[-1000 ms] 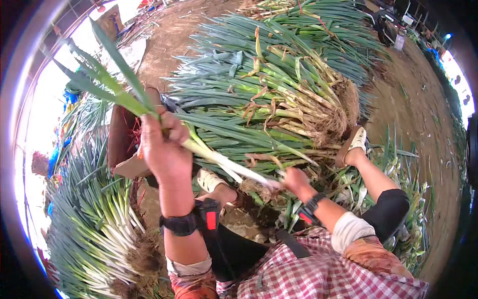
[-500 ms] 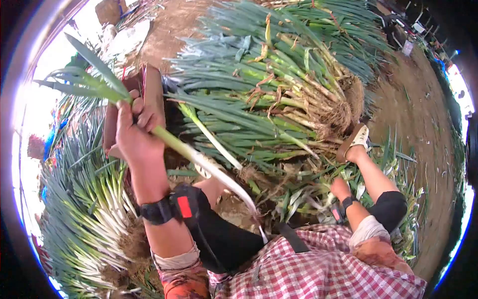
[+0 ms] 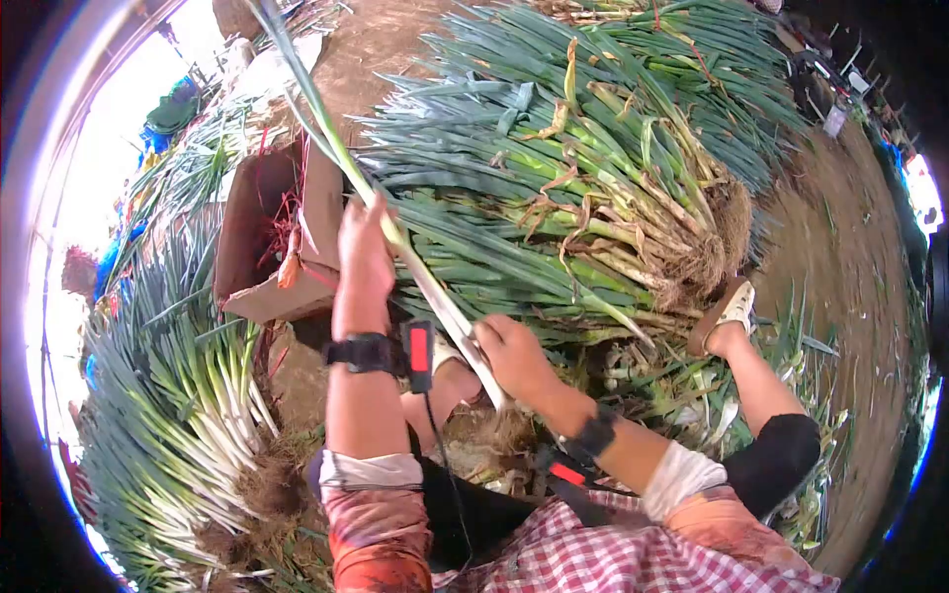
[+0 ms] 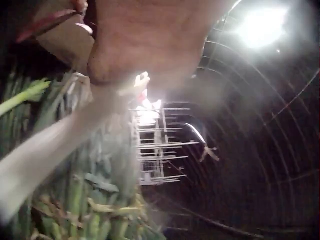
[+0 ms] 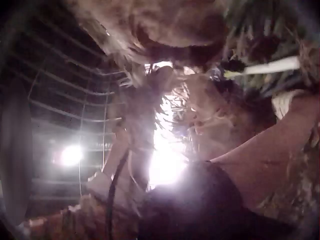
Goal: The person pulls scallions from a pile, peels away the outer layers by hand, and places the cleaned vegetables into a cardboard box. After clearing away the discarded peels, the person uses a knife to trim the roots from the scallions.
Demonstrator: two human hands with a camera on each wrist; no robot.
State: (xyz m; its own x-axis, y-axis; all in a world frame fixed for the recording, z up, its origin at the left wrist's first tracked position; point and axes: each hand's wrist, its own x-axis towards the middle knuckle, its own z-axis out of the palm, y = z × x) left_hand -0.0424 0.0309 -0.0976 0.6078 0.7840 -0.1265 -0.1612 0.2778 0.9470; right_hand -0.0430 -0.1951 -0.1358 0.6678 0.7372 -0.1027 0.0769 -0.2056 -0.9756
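Observation:
A long green onion [image 3: 431, 289] slants across the head view, leaves up at the left and roots [image 3: 509, 425] low between the person's legs. My left hand [image 3: 364, 259] grips it where the white stalk turns green. Curled fingers of my right hand [image 3: 524, 366] pinch at the white part, a little above the roots; their tips are partly hidden. In the left wrist view the pale stalk [image 4: 47, 150] runs out blurred from under the hand [image 4: 145, 40]. The right wrist view has the right hand [image 5: 175, 25] dark and blurred along its top.
A cardboard box [image 3: 323, 203] with red ties stands beside the left hand. Untrimmed green onions [image 3: 633, 212] with dry leaves lie piled ahead. White-stalked onions [image 3: 213, 405] lie at the left. Stripped leaves [image 3: 717, 410] cover the ground near the right foot [image 3: 727, 321].
The right hand was at the root end, swung away right towards the stripped leaves, and is now back at the stalk. The left hand shifted left, then back right, with the onion now steeper.

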